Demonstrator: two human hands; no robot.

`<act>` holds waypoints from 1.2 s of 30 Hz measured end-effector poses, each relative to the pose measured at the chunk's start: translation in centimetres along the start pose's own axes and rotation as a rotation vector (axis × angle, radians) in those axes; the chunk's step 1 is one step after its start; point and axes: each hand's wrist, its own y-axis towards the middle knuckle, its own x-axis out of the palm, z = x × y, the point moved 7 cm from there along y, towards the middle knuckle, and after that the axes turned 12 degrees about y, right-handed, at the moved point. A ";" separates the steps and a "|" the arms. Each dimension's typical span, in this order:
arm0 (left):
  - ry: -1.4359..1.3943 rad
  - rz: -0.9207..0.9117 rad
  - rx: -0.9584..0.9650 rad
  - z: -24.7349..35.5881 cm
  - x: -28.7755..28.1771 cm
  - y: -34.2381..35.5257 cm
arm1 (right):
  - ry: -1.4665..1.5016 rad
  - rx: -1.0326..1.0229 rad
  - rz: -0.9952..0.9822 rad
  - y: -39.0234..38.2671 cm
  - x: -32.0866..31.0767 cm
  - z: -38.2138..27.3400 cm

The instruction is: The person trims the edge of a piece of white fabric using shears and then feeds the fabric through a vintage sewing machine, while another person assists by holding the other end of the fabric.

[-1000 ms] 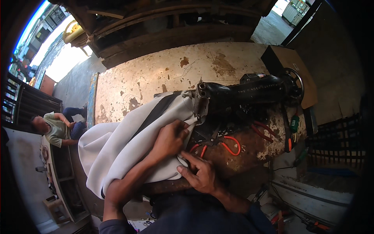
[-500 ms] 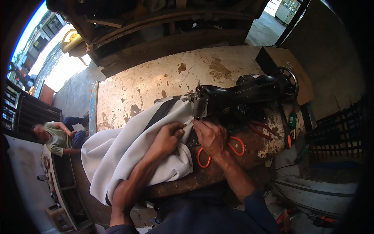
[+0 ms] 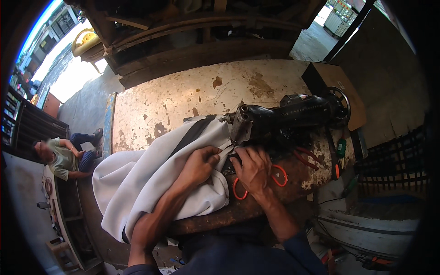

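Observation:
My left hand (image 3: 200, 166) is closed on white fabric (image 3: 123, 178) with a black band (image 3: 189, 136); the fabric drapes over my forearm and runs under the head of a black sewing machine (image 3: 288, 114). My right hand (image 3: 251, 168) lies just right of it, below the needle end, fingers curled down beside the narrow folded edge; what they hold is hidden. Scissors with orange handles (image 3: 279, 176) lie partly under my right hand. Dark red-handled pliers (image 3: 307, 158) and a green-handled tool (image 3: 341, 147) lie to the right.
The machine stands on a worn, stained table (image 3: 160, 87). A cardboard box (image 3: 360, 113) is behind its wheel. Wooden furniture (image 3: 201, 41) stands beyond. A person (image 3: 64, 156) is at the far left. A black lattice (image 3: 385, 174) is at the right.
My right hand has moved up from the fabric's lower edge to the machine's needle end, over the orange-handled scissors, and its fingers have since shifted. My left hand stays on the fabric.

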 end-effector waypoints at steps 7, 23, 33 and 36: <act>0.030 0.016 0.018 -0.5 0.2 -0.1 | 0.202 -0.020 -0.079 -0.3 -0.9 -0.2; -0.171 -0.004 -0.079 -1.3 0.3 0.2 | 0.473 0.088 -0.226 0.5 2.2 1.4; -0.138 -0.009 -0.034 0.2 0.1 -0.4 | 0.783 0.226 -0.076 -1.4 -2.3 -1.7; -0.102 0.008 -0.017 0.2 0.0 -0.4 | 1.204 0.320 -0.080 -1.0 0.4 1.3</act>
